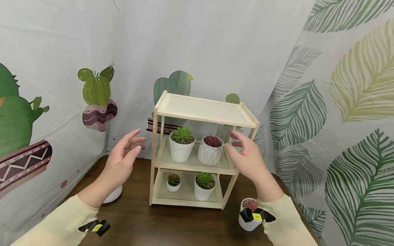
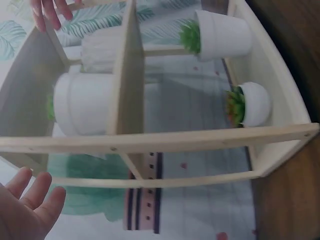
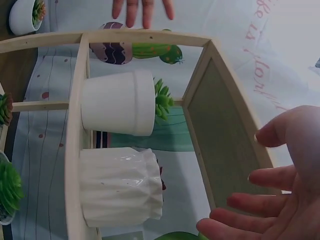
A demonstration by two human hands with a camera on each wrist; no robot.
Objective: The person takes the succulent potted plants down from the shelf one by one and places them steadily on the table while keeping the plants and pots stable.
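Observation:
A light wooden shelf rack (image 1: 203, 110) stands in front of me, its top board bare. My left hand (image 1: 121, 160) is held in the air off the rack's left side, fingers loosely bent and holding nothing. Near the right posts my right hand (image 1: 248, 153) hovers, thumb and fingers apart around no object. On the middle shelf sit a white pot with a green succulent (image 1: 181, 151) and a fluted white pot with a dark red succulent (image 1: 210, 153). Below them are a small round pot (image 1: 173, 188) and another white pot with a green plant (image 1: 204, 193).
A white pot with a pinkish succulent (image 1: 248, 223) stands on the brown table (image 1: 138, 218), partly behind my right wrist. Beyond the left forearm another white pot (image 3: 21, 17) shows in the right wrist view. Printed cloth (image 1: 215, 44) hangs close behind and at both sides.

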